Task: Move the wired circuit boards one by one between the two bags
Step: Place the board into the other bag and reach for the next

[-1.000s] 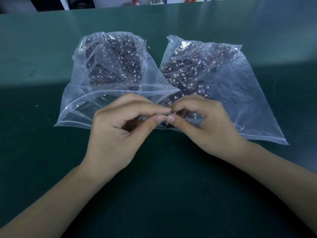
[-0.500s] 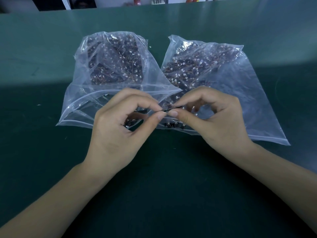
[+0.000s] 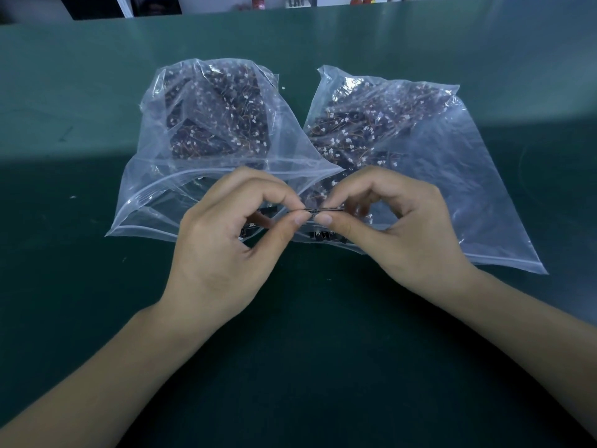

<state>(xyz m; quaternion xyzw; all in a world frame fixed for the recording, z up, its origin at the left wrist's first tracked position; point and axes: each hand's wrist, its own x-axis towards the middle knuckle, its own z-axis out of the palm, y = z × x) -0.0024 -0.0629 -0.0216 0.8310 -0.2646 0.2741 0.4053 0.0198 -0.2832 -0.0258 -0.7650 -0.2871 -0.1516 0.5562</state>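
Observation:
Two clear zip bags lie side by side on the green table, the left bag [image 3: 206,130] and the right bag [image 3: 429,150], each holding several dark circuit boards with thin wires and white connectors. Above the bag mouths, a small dark circuit board [image 3: 318,211] is seen edge-on between my hands. My left hand [image 3: 226,240] pinches its left end between thumb and forefinger. At its right end, my right hand [image 3: 400,231] pinches it the same way. A few boards [image 3: 323,236] lie at the right bag's mouth below.
The green table [image 3: 97,92] stretches all around the bags, with a bright lit band across the far half. Small items [image 3: 258,1] stand beyond the far edge. My forearms cross the near table.
Both hands have lifted slightly away from the table with the board pinched between them, and the fingers of each hand have spread a little.

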